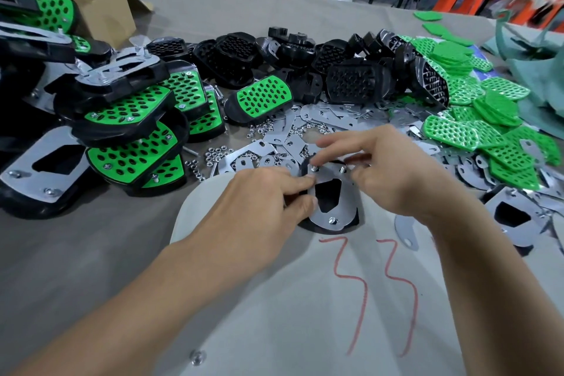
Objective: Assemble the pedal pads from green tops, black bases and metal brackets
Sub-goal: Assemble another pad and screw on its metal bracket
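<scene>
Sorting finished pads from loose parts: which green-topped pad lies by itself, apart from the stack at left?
The pad in the middle, just ahead of the black bases. It lies green face up on the table, alone, while the others are piled on each other at left.

Two hands, left (268, 204) and right (393, 174). One pedal pad (332, 207) under them, its metal bracket showing three bolts. Finished green pads (128, 137) in a heap of about ten. Black bases (351, 79), green tops (488, 119), loose brackets (329, 119) and nuts (213, 156): too many to count.
</scene>
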{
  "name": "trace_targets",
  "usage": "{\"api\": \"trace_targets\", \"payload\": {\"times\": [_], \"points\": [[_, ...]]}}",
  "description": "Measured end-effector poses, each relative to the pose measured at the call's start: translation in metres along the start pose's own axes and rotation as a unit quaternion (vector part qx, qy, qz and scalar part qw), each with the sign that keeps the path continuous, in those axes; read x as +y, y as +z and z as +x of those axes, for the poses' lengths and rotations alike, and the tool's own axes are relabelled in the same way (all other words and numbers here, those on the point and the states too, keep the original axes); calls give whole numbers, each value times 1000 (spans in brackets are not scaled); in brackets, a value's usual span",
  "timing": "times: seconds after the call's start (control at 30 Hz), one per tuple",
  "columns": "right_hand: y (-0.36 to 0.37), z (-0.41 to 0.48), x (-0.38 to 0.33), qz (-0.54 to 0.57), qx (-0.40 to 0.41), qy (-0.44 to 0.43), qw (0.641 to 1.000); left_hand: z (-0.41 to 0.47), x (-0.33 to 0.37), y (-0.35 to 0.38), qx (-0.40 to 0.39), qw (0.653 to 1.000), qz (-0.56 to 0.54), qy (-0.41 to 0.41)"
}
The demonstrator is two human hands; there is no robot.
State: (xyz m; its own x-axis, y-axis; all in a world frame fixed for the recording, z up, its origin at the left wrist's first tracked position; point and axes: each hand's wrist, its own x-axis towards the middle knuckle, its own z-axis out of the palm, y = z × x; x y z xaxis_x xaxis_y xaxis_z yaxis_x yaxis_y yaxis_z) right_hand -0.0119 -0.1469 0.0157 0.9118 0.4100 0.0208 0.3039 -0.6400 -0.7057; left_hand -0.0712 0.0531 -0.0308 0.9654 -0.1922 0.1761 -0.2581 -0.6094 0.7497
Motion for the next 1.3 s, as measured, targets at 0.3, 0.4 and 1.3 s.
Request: {"api": "trace_targets", "payload": {"times": [0.3, 0.4, 1.3], "points": [[4, 0, 2, 40, 34, 34, 998, 0, 1, -1, -3, 1000, 8, 8], [0, -2, 6, 41, 84, 44, 995, -1, 1, 0, -1, 1000, 5, 5], [17, -4, 5, 39, 87, 125, 988, 27, 13, 5, 115, 989, -30, -90]]}}
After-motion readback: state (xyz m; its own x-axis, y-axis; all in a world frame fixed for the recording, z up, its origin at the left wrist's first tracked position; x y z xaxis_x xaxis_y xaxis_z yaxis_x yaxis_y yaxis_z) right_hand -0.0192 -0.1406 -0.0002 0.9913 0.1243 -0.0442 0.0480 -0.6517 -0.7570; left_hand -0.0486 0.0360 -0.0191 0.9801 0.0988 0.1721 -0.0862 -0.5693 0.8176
